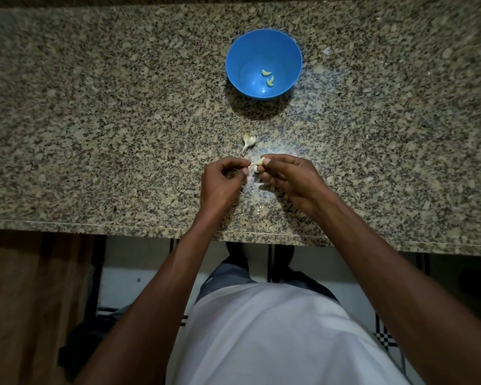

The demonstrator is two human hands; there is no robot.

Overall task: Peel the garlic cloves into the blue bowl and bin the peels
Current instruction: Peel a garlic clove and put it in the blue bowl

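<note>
Hands over the middle of the speckled grey-and-tan granite table, a little in from its near edge, close together. Left hand with fingers curled, thumb and forefinger pinching a pale papery strip of garlic skin. Right hand likewise curled, fingertips clamped on a small pale yellow-green garlic clove, partly bared, the skin trailing between the two hands. Just beyond the fingertips, toward the far edge, a whitish unpeeled garlic clove with a thin dry stalk, lying flat on the table, apart from both hands. Farther still, well apart from the hands and nearer the far edge, a round blue plastic bowl, upright, with two peeled yellow-green garlic cloves lying just beside each other low on its inner wall. Right of the bowl, near the far edge, a small pale scrap of peel. More pale flecks on the table under and beside the hands, too small to tell apart from the stone's speckle. Below the near edge, white shirt.
</note>
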